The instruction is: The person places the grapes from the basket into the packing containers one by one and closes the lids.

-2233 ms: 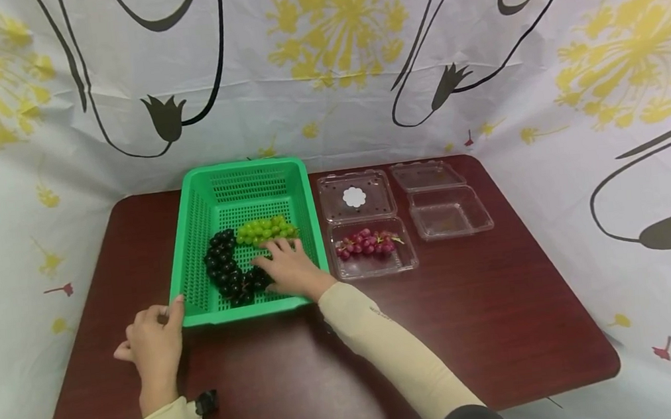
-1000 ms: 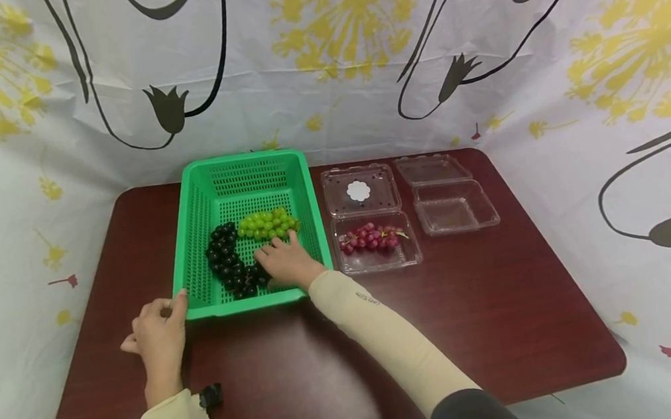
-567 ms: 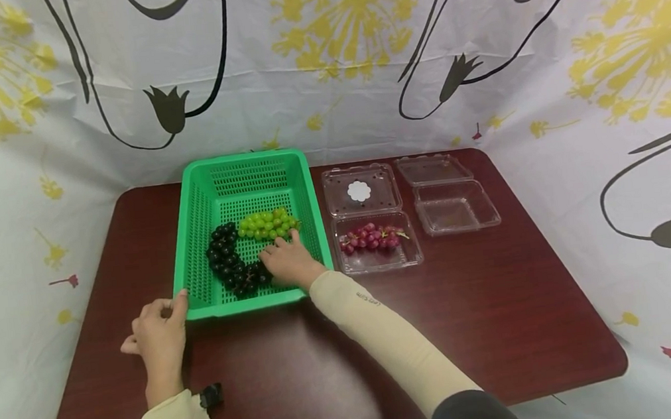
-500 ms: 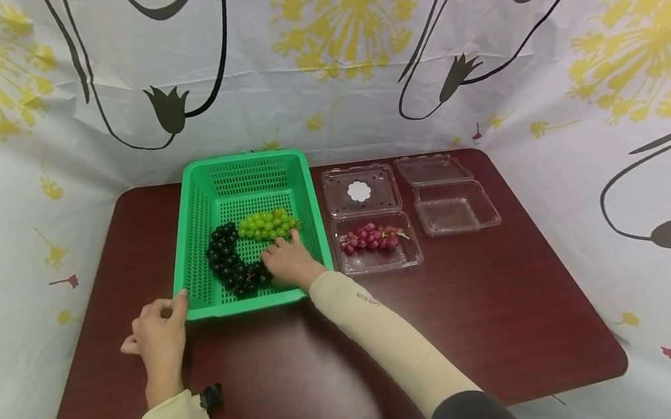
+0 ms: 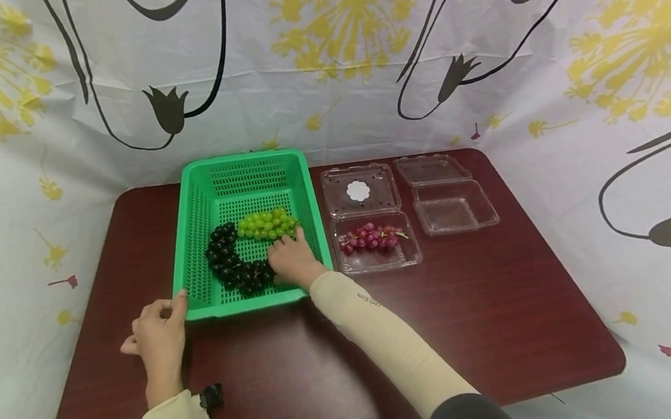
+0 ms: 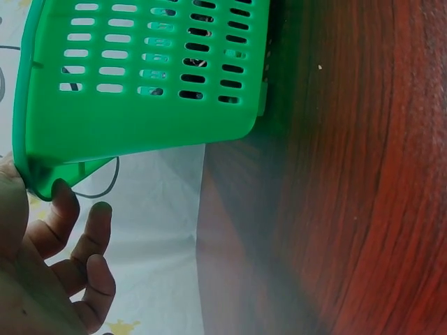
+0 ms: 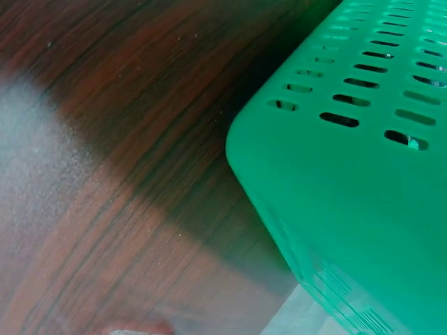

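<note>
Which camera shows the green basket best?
The head view: it looks into the basket, showing nearly all its rim. The left wrist view shows part of its outer side, the left hand at one corner; the right wrist view, only part of its outside.

I've got the basket (image 5: 245,304) at the back left of the counter (image 5: 417,322), left hand (image 5: 159,328) at its front left corner. Inside, the front bunch (image 5: 223,262) runs down the left and round to the front; the rear bunch (image 5: 266,223) lies behind, toward the right side. There's the right hand (image 5: 292,258), in the basket at the front bunch's right end. Just right sits the first tray (image 5: 376,261), third bunch (image 5: 370,237) in it, first lid (image 5: 334,199) behind; right again, the second tray (image 5: 458,215), second lid (image 5: 434,169) behind that.
</note>
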`<state>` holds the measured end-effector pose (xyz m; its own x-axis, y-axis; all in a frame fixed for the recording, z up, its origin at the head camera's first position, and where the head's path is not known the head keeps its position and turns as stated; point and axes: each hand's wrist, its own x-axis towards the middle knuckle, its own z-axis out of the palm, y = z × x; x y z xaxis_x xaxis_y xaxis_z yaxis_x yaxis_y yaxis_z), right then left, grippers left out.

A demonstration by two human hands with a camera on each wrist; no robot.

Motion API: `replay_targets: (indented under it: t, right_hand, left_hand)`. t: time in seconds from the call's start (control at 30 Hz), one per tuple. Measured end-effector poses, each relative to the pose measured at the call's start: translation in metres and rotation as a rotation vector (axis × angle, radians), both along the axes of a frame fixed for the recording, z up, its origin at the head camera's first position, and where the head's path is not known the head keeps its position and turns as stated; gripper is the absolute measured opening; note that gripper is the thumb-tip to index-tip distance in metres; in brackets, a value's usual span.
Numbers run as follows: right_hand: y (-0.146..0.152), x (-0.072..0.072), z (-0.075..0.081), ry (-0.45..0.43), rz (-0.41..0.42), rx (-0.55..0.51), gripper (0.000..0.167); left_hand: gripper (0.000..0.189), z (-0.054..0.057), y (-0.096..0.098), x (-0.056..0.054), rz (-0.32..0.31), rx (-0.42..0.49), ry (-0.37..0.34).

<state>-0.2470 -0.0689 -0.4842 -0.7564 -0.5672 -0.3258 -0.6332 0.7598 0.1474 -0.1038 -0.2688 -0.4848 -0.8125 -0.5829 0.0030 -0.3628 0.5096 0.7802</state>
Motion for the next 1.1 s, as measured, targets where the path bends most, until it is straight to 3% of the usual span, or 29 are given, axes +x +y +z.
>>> replay_targets:
  t: [0.47,0.83,1.1]
  right_hand:
    - [0.005,0.001,0.002,0.095,0.015,-0.115,0.063]
    - [0.010,0.001,0.008,0.140,-0.001,-0.181,0.057]
    - [0.022,0.003,0.016,0.169,-0.023,-0.228,0.054]
  left_hand:
    - [0.052,0.003,-0.003,0.002,-0.017,-0.043,-0.041]
    - [0.052,0.005,0.000,0.001,-0.008,-0.054,-0.022]
    - [0.052,0.006,0.001,0.000,-0.011,-0.114,-0.017]
